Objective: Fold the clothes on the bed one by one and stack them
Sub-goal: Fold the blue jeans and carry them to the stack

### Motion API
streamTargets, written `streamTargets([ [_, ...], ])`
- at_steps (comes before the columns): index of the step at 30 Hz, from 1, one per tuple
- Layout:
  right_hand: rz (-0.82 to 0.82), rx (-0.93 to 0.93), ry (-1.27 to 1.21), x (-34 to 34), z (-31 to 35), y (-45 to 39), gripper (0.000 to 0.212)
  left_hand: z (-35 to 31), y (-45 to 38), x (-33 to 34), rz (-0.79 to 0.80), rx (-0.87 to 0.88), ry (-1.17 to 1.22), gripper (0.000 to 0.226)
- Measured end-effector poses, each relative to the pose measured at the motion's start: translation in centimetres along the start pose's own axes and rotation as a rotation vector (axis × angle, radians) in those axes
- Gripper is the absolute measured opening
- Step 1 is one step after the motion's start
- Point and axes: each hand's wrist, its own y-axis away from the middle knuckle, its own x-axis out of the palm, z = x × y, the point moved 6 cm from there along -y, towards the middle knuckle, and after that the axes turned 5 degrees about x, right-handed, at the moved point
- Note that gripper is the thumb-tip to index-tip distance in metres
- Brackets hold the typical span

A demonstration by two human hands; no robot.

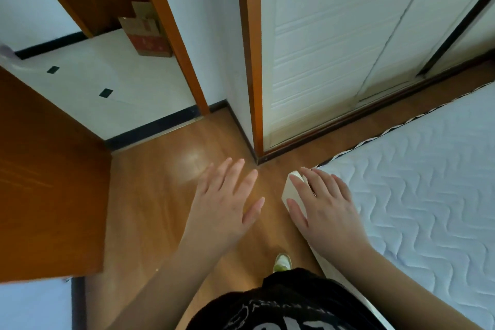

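A bedroom's wood floor point(166, 195) is stretching toward a doorway as a person is standing beside the bed point(428, 182). Left hand point(227, 203) and right hand point(324, 209) are hovering with fingers spread, gripping nothing; the right is nearer the bed, no clothes showing.

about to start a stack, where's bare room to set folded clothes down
The quilted mattress is bare from its near corner to the frame's right edge. The wood floor between door and bed is bare too. Both hands hover at the corner.
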Motion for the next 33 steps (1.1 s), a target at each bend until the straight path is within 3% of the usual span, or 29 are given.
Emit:
streamTargets([
  [11,-0.041,0.119,0.000,-0.2,0.9,-14.4,0.052,7.9,-15.6,1.8,-0.013,0.237,-0.026,0.061],
  [15,-0.077,0.256,0.008,-0.1,1.4,-19.0,0.058,11.0,-21.4,3.2,0.009,0.399,-0.016,0.056],
  [20,-0.129,0.419,0.041,-0.8,2.3,-22.5,0.051,13.4,-27.6,2.9,0.006,0.582,0.004,0.056],
  [26,-0.155,0.672,0.041,-1.5,0.4,-23.3,0.052,11.2,-33.8,2.6,0.070,0.770,0.012,0.062],
  [33,-0.140,0.886,0.009,-1.8,-6.4,-22.4,0.055,2.8,-39.8,2.8,0.074,0.923,0.019,0.066],
])
